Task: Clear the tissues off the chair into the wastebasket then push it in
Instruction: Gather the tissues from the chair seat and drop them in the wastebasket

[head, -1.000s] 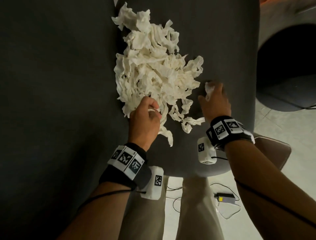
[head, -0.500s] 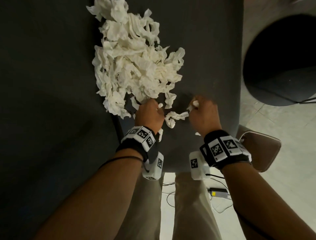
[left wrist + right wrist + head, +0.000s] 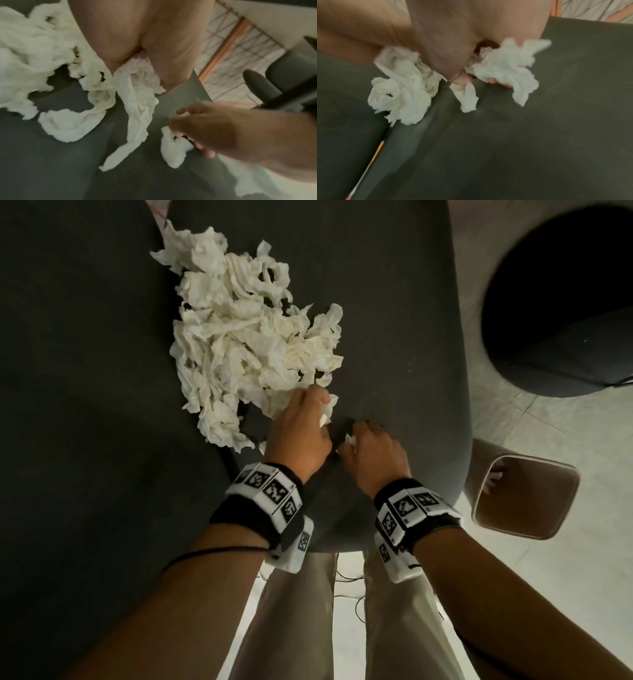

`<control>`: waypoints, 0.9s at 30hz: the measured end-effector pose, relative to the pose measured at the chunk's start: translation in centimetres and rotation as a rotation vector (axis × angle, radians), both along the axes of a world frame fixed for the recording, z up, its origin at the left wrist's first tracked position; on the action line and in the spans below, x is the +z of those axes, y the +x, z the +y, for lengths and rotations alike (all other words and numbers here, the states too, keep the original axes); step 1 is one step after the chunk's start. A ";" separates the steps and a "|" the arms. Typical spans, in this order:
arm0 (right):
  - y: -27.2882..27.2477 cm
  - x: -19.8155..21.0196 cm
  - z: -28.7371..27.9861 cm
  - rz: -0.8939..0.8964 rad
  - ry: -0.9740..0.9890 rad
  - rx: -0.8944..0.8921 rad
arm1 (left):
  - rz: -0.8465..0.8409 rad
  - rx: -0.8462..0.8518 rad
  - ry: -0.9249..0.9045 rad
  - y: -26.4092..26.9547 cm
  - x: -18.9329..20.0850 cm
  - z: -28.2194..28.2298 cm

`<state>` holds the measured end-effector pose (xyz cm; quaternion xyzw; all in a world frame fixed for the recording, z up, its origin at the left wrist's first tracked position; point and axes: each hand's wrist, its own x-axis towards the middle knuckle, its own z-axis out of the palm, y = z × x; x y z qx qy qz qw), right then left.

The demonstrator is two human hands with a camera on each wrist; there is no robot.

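Observation:
A big heap of crumpled white tissues (image 3: 253, 347) lies on the dark grey chair seat (image 3: 394, 337). At the heap's near edge my left hand (image 3: 318, 407) grips a wad of tissue, and a long strip (image 3: 137, 102) hangs from its fist. Just to its right my right hand (image 3: 356, 436) is curled round more tissue scraps (image 3: 505, 67), close above the seat. The brown wastebasket (image 3: 561, 494) stands on the floor beside the seat's right front corner, with a scrap of tissue inside it.
A dark round seat (image 3: 565, 302) stands on the pale floor at the far right. A second dark cushion (image 3: 85, 405) adjoins the seat on the left. My legs (image 3: 342, 628) stand at the seat's front edge, with cables on the floor between them.
Both hands have come together at the heap's near edge. The loose scraps that lay between them are now in their grips.

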<state>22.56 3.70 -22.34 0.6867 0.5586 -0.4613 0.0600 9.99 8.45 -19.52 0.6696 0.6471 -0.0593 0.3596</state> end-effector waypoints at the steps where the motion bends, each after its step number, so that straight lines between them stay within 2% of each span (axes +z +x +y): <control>1: 0.2 0.1 -0.2 0.001 0.013 -0.033 | 0.035 -0.042 -0.019 0.4 -0.6 0.3; 5: 1.6 0.8 -0.9 0.049 -0.003 -0.279 | 0.147 -0.143 -0.024 1.2 -2.5 0.7; 8: 2.8 1.3 -1.2 0.150 -0.152 -0.530 | 0.158 -0.139 -0.011 0.8 -3.2 0.7; 11: 3.9 2.0 -2.2 0.235 -0.225 -0.772 | 0.039 -0.077 -0.024 0.3 -2.8 -0.1; 17: 4.8 2.6 -5.9 0.315 -0.064 -1.255 | -0.159 -0.001 -0.027 0.2 0.4 -3.2; 19: 5.0 3.3 -7.1 0.325 -0.013 -1.322 | -0.241 0.058 -0.115 0.4 1.4 -4.0; 22: 5.0 4.3 -8.8 0.463 0.074 -1.467 | -0.365 0.191 -0.325 1.2 3.2 -5.0; 25: 4.9 5.3 -10.4 0.538 0.111 -1.567 | -0.387 0.134 -0.457 2.3 4.5 -5.9; 27: 5.2 5.5 -11.9 0.512 0.105 -1.543 | -0.353 0.052 -0.488 3.2 4.8 -6.6</control>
